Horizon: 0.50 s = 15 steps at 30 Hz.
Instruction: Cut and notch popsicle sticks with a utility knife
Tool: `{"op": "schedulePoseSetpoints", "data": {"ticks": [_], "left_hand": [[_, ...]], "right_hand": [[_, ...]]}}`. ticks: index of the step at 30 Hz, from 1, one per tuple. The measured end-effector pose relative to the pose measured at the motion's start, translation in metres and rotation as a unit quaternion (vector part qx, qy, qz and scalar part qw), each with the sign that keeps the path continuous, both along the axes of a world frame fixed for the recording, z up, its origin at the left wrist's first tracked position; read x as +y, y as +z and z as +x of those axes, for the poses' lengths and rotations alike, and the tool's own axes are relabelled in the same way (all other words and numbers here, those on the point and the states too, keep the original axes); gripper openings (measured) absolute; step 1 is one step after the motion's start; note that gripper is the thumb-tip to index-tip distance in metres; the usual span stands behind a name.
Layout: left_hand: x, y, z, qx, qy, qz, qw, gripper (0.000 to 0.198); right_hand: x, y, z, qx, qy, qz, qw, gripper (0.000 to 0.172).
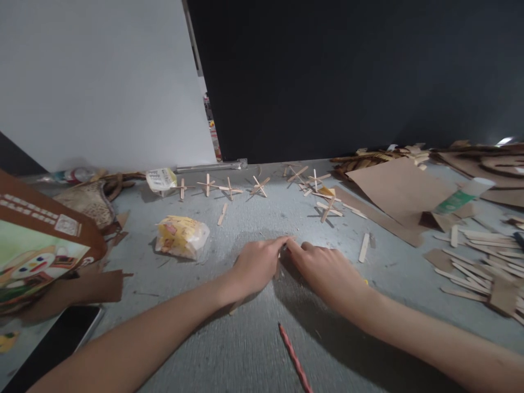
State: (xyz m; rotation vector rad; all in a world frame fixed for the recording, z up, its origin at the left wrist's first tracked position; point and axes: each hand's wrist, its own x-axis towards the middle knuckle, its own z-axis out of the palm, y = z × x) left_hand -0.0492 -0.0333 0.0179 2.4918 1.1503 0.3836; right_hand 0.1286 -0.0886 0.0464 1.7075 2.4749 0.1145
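My left hand [256, 265] and my right hand [325, 270] meet at the middle of the grey surface, fingertips touching and bent down. Both are closed on a thin wooden craft stick [278, 267], which shows just below the fingers; most of it is hidden. Another stick end [234, 310] pokes out under my left wrist. A red twisted pencil [292, 355] lies in front of the hands. Beyond them stand several crossed craft-stick pieces, among them one [260, 186] behind my hands and one [328, 208] to the right.
On the left lie a crumpled yellow plastic packet [180, 237], a phone [57, 344] and a brown printed bag [36, 240]. Loose craft sticks [478, 267], cardboard [403, 188] and a green-and-white tube [464, 195] lie right. A dark panel [347, 76] closes off the back.
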Motion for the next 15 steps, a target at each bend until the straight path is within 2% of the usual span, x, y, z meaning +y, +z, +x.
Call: {"op": "schedulePoseSetpoints", "data": {"ticks": [3, 6, 8, 9, 11, 13, 15], "left_hand": [[0.0, 0.001, -0.001, -0.027, 0.016, -0.02, 0.999, 0.051], [0.004, -0.001, -0.001, -0.075, 0.054, -0.059, 0.994, 0.047], [0.007, -0.003, -0.002, -0.13, 0.097, -0.085, 0.983, 0.046], [0.01, -0.005, -0.002, -0.167, 0.114, -0.099, 0.974, 0.047], [0.014, -0.008, -0.003, -0.245, 0.125, -0.131, 0.952, 0.049], [0.017, -0.009, -0.003, -0.308, 0.104, -0.167, 0.931, 0.051], [0.019, -0.008, -0.004, -0.347, 0.075, -0.192, 0.915, 0.052]], "right_hand": [[0.0, 0.0, 0.002, 0.006, 0.004, 0.011, 1.0, 0.041], [0.001, 0.0, 0.008, 0.037, -0.007, 0.062, 0.997, 0.027], [0.004, -0.001, 0.011, 0.093, -0.025, 0.088, 0.991, 0.014], [0.006, -0.001, 0.012, 0.14, -0.033, 0.089, 0.986, 0.012], [0.013, -0.002, 0.014, 0.273, -0.046, 0.071, 0.958, 0.02], [0.022, -0.004, 0.015, 0.419, -0.049, 0.024, 0.906, 0.027], [0.03, -0.006, 0.016, 0.517, -0.046, -0.055, 0.853, 0.034]]}}
